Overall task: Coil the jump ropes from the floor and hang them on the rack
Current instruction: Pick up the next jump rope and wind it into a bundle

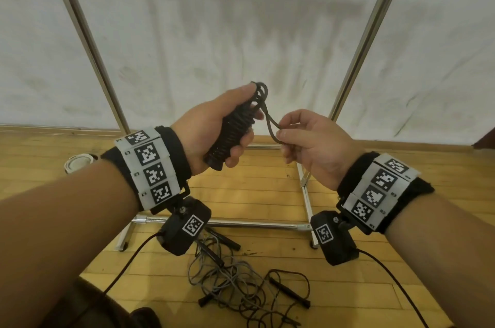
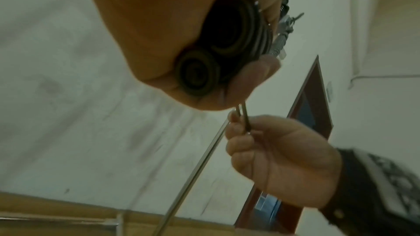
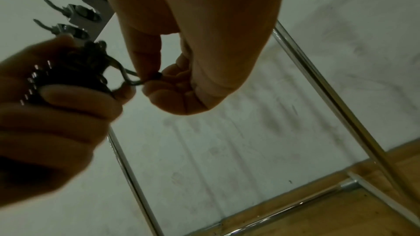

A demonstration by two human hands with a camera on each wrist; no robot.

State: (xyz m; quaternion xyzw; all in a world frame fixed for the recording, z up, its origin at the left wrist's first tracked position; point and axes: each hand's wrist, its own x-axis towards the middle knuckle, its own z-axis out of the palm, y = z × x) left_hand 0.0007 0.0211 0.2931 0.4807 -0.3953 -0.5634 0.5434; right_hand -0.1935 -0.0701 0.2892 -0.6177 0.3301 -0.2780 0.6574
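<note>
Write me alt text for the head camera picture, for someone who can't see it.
The left hand grips a black jump rope bundle wound around its handles, while the right hand pinches a loop of rope sticking out of it. Below, more tangled ropes lie on the wooden floor before a metal rack.

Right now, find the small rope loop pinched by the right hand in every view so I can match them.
Head: loop at centre, between the coiled rope and the right hand.
Left wrist: loop right of centre, above the right hand.
Right wrist: loop left of centre, beside the left hand.
Shared landmark: the chrome rack pole.
</note>
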